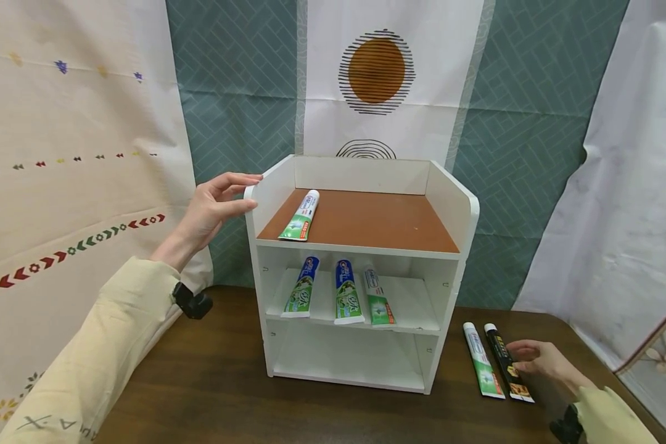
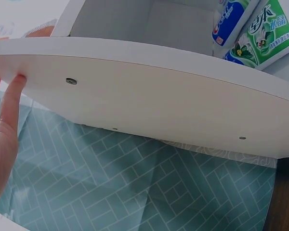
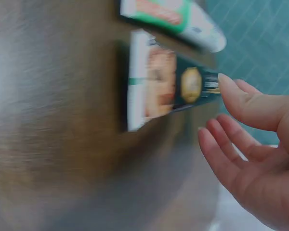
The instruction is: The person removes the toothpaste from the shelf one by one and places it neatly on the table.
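Well, right hand (image 1: 548,365) slack, grip empty; wrist views blur black tube (image 3: 160,86), crop left hand (image 2: 2,147), unclenched against shelf (image 2: 135,91).

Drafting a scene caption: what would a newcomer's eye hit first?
Likely the white shelf unit mid-view, with tubes on its top and middle tiers. Above and behind it, the brown disc on the hanging cloth stands out. Lower right, the right hand is beside a black tube.
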{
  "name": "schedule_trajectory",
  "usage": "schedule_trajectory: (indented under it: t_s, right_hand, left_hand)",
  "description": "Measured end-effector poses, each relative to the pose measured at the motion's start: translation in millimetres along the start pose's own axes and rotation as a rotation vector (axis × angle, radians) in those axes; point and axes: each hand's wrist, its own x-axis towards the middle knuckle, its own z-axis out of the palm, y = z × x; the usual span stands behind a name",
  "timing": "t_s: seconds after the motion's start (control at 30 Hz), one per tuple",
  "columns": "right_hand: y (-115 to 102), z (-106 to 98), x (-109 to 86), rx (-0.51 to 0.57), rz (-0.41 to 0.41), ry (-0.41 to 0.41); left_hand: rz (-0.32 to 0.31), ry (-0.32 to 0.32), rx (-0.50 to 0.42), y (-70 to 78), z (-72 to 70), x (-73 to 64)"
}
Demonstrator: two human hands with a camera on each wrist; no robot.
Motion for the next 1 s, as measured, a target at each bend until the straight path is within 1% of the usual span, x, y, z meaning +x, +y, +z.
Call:
schedule_trajectory:
  t_s: [0.07,0.13,0.2,0.27,0.43,0.57,0.67,0.8,0.9,1.0]
  right_hand:
    - [-10.4,-4.5,2.2,-0.024,0.046,0.058]
    - [-21.5,-10.8,6.2,-0.037,0.073,0.108]
    - [-33.9,-17.8,11.9,0.0,0.074,0.137]
    - [-48.0,-25.0,17.1,0.068,0.063,0.153]
    - [-95.6,-37.7,26.0,0.236,0.001,0.19]
    - [-138.5,-44.4,34.1,0.267,-0.08,0.209]
    - [-167.7,-50.7,41.2,0.314,-0.147,0.207]
    - [-203.5,-58.5,51.0,0.421,-0.214,0.22]
    - [-229.6,-63.9,60.0,0.477,-0.243,0.252]
    - [-254.5,-70.5,68.7,0.511,-0.253,0.292]
  left_hand:
    - [-0.005,0.0,0.001,-0.2,0.0,-0.4]
    - [-0.005,0.0,-0.001,-0.2,0.0,-1.0]
    - [-0.007,0.0,-0.006,0.0,-0.1,-1.3]
    - [-0.008,0.0,-0.006,0.1,-0.2,-1.2]
    - [-0.016,0.002,0.006,-0.2,-0.4,-0.3]
    - [-0.019,0.003,0.01,0.3,-0.1,-0.1]
    - [-0.018,0.007,0.016,1.2,0.3,-0.5]
    - [-0.029,0.011,0.029,1.4,0.5,-0.9]
    - [-0.03,0.014,0.028,0.7,0.4,-1.0]
    - [-0.028,0.012,0.027,0.4,1.2,-0.4]
